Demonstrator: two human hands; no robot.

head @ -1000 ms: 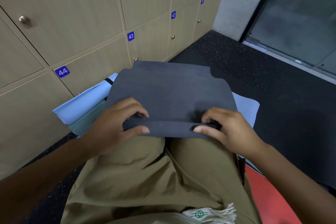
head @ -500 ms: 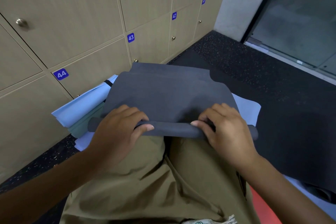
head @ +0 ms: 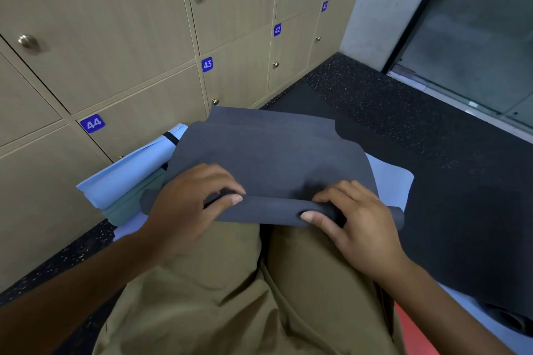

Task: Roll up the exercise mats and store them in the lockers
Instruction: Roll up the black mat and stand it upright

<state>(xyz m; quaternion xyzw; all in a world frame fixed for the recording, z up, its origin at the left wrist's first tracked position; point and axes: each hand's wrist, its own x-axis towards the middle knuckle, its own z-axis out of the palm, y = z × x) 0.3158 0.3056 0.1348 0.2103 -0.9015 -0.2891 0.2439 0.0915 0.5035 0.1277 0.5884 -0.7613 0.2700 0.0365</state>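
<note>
Across both khaki-trousered knees (head: 230,282): thin dark grey foam exercise mat (head: 268,153), near edge curled into a slim roll (head: 271,209) with long axis running left to right, unrolled length stretching forward toward beige wooden lockers (head: 129,37) numbered 41 to 44. Left hand (head: 187,207) curled over the roll's left part, thumb pinching underneath; right hand (head: 357,225) gripping the right part likewise. Light blue folded mat (head: 127,179) just beneath, at the left. Compared with 0.5 s earlier: roll slightly fatter, right thumb shifted further inward along it.
</note>
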